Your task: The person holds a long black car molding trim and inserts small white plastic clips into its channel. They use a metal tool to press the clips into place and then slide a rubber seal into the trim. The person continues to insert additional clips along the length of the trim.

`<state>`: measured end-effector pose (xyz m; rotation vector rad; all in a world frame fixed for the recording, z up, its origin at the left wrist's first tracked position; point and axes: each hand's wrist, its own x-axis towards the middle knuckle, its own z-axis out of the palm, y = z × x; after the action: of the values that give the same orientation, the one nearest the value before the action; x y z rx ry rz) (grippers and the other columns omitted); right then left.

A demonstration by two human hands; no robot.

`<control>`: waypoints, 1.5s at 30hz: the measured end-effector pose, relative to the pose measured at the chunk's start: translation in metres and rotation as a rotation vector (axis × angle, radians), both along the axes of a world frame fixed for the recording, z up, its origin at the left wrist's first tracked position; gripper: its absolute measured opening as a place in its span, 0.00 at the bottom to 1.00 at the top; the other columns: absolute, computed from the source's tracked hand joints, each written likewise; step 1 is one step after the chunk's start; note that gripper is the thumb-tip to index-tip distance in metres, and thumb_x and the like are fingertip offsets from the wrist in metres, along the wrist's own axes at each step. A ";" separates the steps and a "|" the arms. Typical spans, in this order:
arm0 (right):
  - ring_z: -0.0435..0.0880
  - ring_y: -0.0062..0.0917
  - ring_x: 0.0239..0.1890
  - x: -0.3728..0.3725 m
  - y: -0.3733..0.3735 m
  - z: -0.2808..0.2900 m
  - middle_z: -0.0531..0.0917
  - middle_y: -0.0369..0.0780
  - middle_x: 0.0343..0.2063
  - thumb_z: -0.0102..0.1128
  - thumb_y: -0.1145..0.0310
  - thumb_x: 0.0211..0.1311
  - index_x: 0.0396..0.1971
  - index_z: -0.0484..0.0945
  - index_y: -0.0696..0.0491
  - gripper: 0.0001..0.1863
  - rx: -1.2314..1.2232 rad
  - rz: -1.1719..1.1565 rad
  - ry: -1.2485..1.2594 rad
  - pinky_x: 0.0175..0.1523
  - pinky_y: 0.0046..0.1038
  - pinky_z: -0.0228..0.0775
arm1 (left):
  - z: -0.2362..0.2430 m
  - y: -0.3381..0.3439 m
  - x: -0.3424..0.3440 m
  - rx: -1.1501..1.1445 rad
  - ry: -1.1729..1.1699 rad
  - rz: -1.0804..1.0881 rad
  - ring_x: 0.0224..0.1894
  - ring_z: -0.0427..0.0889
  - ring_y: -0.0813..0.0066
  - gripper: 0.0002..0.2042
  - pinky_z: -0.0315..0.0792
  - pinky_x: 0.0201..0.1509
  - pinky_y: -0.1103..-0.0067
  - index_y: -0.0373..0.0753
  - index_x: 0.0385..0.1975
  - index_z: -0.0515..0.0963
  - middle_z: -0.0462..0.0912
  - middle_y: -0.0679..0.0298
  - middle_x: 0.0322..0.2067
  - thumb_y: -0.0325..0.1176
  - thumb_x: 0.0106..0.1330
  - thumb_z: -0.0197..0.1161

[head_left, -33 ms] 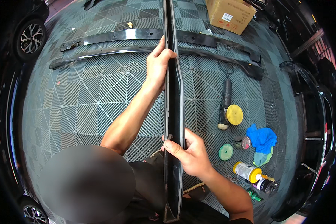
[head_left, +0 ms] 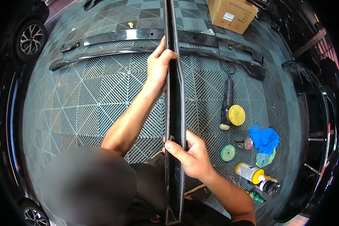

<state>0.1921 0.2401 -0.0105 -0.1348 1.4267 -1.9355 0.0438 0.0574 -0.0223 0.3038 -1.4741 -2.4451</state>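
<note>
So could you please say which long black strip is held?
The lengthwise strip, held by the left hand and right hand; the near crosswise strip and far crosswise strip lie on the floor.

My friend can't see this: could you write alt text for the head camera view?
A person's left hand and right hand hold a long black strip; two more black strips, a polisher and a blue cloth lie on the patterned floor.

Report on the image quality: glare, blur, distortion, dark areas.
Head view: white glare on the far black strip; head view: floor tile seams curve toward the rim; head view: a smooth blurred grey oval hides the lower left; head view: corners fall to black; head view: the held black channel looks reasonably sharp.
</note>
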 end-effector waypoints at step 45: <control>0.72 0.30 0.62 0.010 0.020 -0.059 0.74 0.46 0.60 0.76 0.51 0.54 0.68 0.56 0.63 0.51 -0.035 -0.106 0.417 0.68 0.31 0.61 | -0.068 -0.030 -0.051 -0.068 -0.174 -0.142 0.19 0.76 0.73 0.11 0.73 0.23 0.78 0.33 0.29 0.76 0.78 0.62 0.21 0.37 0.65 0.58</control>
<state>0.2020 0.2600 -0.0691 -0.5137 1.6934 -2.1031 -0.0068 0.0277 -0.0907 0.4202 -1.7006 -2.5264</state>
